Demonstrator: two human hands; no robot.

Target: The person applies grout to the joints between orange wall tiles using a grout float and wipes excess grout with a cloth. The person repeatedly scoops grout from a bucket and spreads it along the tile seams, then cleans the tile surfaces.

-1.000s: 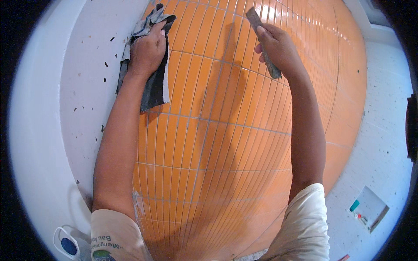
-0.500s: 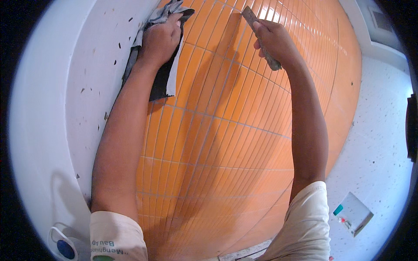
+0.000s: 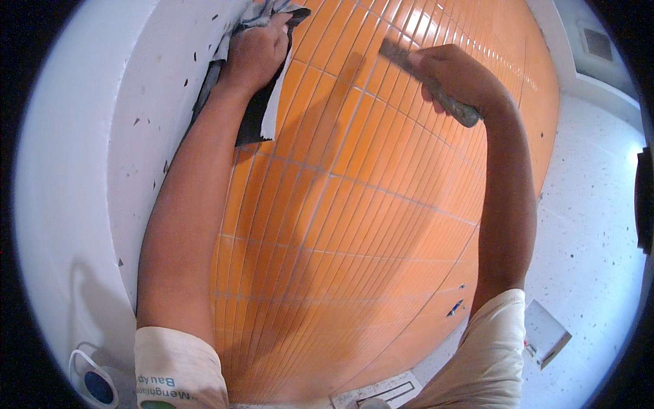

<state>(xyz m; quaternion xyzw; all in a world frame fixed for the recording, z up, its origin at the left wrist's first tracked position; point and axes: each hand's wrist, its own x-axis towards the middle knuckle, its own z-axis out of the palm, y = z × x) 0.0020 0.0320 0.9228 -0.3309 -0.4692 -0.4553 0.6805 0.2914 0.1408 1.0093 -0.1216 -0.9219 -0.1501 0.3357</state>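
Observation:
Before me is a wall of narrow glossy orange tiles (image 3: 354,225) with pale grout lines. My left hand (image 3: 257,56) is closed on a bunched grey-and-black cloth (image 3: 256,121) at the upper left, where the tiles meet the white speckled surface. Part of the cloth hangs below the wrist, over the tiles. At the upper right, my right hand (image 3: 460,76) grips a putty knife (image 3: 396,54) with a dirty, dark handle. Its flat blade points up and left over the tiles. Whether the blade touches them I cannot tell.
Dark flecks dot the white surface (image 3: 146,102) on the left. At lower left is a blue disc (image 3: 99,386) with a white loop. A speckled white surface (image 3: 586,218) with a square recess (image 3: 545,334) lies right. A slotted grate (image 3: 388,395) shows at the bottom.
My right hand has moved right and slightly down with the putty knife, which now lies more slanted. My left hand stays on the cloth in nearly the same place.

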